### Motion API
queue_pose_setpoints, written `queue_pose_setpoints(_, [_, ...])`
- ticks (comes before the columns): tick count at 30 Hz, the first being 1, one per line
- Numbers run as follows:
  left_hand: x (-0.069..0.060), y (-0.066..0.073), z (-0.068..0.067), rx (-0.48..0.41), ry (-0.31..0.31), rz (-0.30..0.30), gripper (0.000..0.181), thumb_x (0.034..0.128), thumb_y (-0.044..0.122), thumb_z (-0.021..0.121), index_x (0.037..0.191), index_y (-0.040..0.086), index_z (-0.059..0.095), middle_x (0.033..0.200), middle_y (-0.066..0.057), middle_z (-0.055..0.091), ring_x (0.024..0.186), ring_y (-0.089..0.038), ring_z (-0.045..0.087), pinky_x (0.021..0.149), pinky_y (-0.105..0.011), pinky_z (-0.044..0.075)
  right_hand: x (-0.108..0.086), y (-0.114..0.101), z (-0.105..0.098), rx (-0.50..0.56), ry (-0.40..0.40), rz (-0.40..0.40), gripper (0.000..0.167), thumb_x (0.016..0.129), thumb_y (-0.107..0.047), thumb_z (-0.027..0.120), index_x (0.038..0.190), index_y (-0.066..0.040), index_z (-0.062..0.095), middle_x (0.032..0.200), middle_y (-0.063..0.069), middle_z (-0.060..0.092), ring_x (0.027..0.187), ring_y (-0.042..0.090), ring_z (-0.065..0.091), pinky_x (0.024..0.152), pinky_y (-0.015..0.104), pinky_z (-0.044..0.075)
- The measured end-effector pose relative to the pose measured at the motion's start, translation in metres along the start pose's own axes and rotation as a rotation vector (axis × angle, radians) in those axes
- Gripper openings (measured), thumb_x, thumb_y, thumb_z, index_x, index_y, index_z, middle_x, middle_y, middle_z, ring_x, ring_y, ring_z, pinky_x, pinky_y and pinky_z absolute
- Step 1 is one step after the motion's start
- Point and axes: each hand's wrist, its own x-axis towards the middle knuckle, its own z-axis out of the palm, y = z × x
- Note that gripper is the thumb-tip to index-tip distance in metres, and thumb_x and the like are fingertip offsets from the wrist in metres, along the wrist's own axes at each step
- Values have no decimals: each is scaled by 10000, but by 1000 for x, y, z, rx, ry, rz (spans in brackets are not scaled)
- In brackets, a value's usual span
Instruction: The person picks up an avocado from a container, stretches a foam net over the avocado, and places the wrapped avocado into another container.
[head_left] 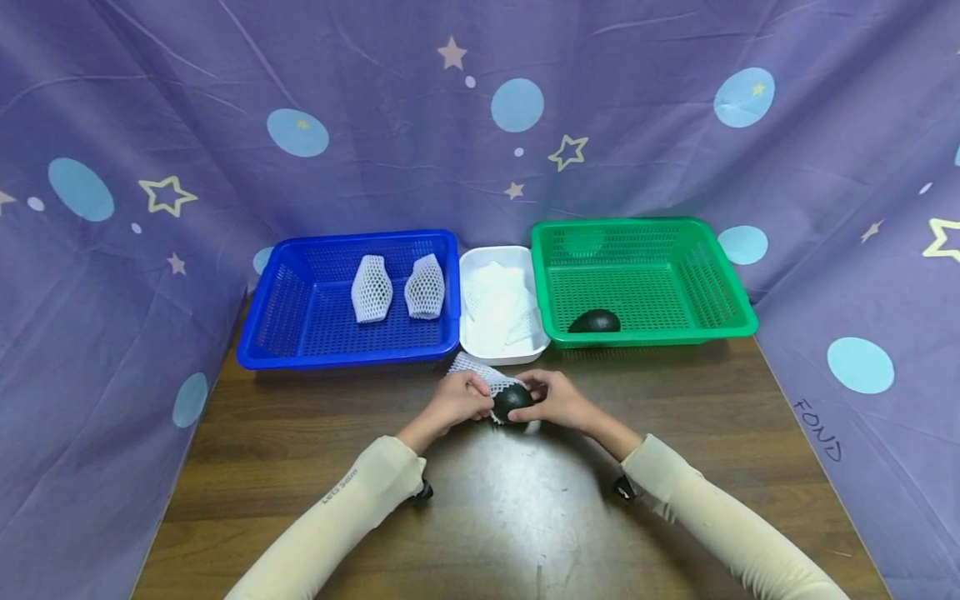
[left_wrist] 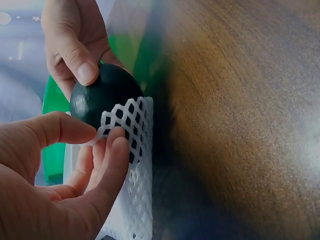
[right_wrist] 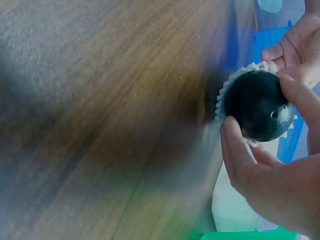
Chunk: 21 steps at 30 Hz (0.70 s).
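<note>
A dark green avocado (head_left: 513, 402) is partly inside a white foam net sleeve (left_wrist: 139, 175), its rounded end sticking out of the sleeve's mouth. My right hand (head_left: 558, 402) grips the avocado's bare end between thumb and fingers, as the right wrist view shows from close by. With thumb and fingertips, my left hand (head_left: 462, 397) pinches the net's edge beside the fruit. The sleeve's other end stretches away to the left, toward the blue basket. Both hands are just above the table, in front of the white tray.
The blue basket (head_left: 348, 360) at back left holds two net-sleeved fruits (head_left: 372, 290). Between the baskets, a white tray (head_left: 504, 358) contains more foam nets (head_left: 497, 296). In the green basket (head_left: 660, 337) at right lies another avocado (head_left: 596, 321). A purple curtain (head_left: 420, 167) stands behind the wooden table (head_left: 510, 533).
</note>
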Motion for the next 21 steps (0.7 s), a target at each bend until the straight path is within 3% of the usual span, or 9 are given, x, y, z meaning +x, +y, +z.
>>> queue_pose_setpoints(13, [-5, 7, 1, -45, -44, -1, 48, 809, -23, 677, 856, -24, 666, 674, -42, 675, 595, -99, 637, 610, -262, 609, 0, 2, 3, 67, 34, -11, 573, 745, -105, 891, 1221, 66, 622, 1105, 204, 704, 979, 266, 692, 859, 316, 589])
queue_pose_setpoints(21, [-10, 17, 4, -68, -71, 17, 57, 812, -33, 673, 869, -33, 668, 691, -72, 692, 610, -107, 652, 679, -348, 638, 1, -1, 3, 84, 70, -42, 566, 746, -78, 883, 1217, 76, 610, 1106, 230, 694, 980, 308, 702, 833, 298, 579])
